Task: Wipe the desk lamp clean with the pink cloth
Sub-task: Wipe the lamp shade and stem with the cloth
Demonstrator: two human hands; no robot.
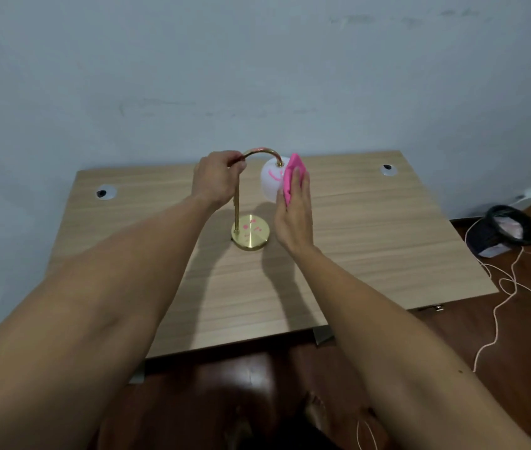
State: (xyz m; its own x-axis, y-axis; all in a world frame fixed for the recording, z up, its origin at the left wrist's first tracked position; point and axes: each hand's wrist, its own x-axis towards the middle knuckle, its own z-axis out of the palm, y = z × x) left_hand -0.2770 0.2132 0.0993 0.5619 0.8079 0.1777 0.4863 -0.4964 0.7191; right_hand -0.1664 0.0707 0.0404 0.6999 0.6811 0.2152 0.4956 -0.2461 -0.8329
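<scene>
A desk lamp stands mid-table: a round brass base (251, 235) with pink marks, a thin brass stem curving over at the top, and a white shade (270, 180) with pink streaks. My left hand (217, 180) grips the curved neck near its top. My right hand (294, 216) presses the folded pink cloth (291, 177) flat against the right side of the shade, which the cloth partly hides.
The wooden table (371, 235) has a cable grommet at the back left (106, 192) and another at the back right (388, 169). A dark bin (504, 230) and loose cords (511, 284) lie on the floor to the right. A grey wall stands behind.
</scene>
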